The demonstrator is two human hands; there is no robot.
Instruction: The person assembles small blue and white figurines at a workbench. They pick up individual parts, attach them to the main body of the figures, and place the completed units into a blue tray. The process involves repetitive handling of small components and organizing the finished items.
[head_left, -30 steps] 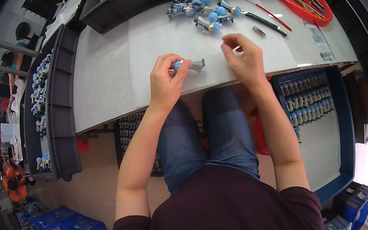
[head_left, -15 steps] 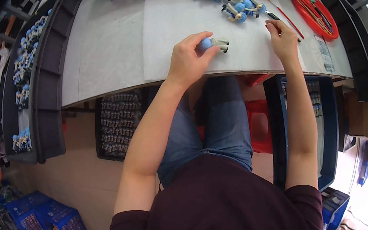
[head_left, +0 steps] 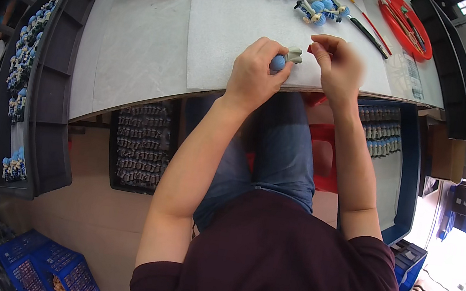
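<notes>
Head view, looking down: we sat at a white work table (head_left: 140,43) with both forearms reaching up from the lower edge. Our left hand (head_left: 257,72) was closed around a small figurine with a blue head (head_left: 284,59), the round blue part showing between thumb and forefinger and a pale grey end sticking out to the right. It sat just above the near edge of the table. Our right hand (head_left: 337,62) was beside it, fingers pinched narrow on something small and red (head_left: 311,49); what that was we could not tell, as most of it was hidden. The two hands were close together, the red piece just beside the figurine's grey end.

Farther back on the table lay a cluster of similar blue-headed figurines (head_left: 315,5), and to their right a thin black and red brush (head_left: 368,30) and a round red tray (head_left: 408,21) with tools in it. A long dark tray (head_left: 40,118) along our left held more figurines. Below the table edge, a black tray of grey parts (head_left: 141,144) stood by our left knee and a blue bin (head_left: 397,186) with rows of small pieces by our right.
</notes>
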